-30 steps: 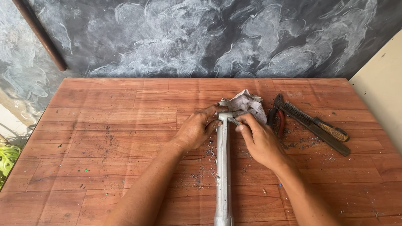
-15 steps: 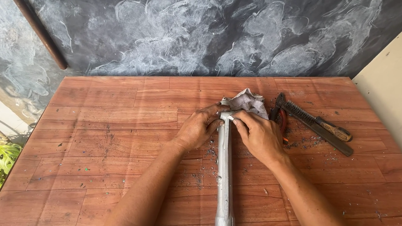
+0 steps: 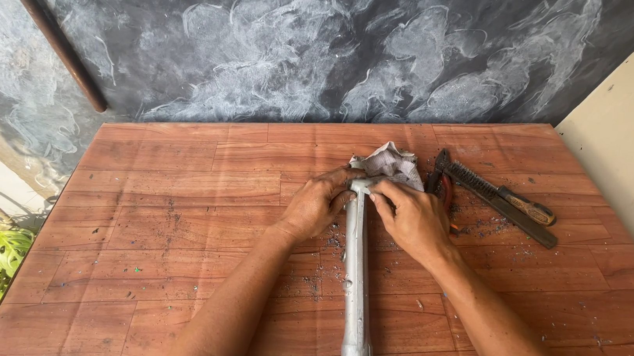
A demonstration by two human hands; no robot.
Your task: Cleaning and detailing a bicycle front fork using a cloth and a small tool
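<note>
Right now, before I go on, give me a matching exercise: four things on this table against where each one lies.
Things:
1. metal tube
2. crumpled rag
3. wire brush
4. dark pole

Places:
A. leaning on the grey wall, far left
B. right of the rag, wooden handle pointing right
C. lengthwise between both forearms
D. just beyond the fingertips, at the tube's far end

Pairs: 1-C, 2-D, 3-B, 4-A
</note>
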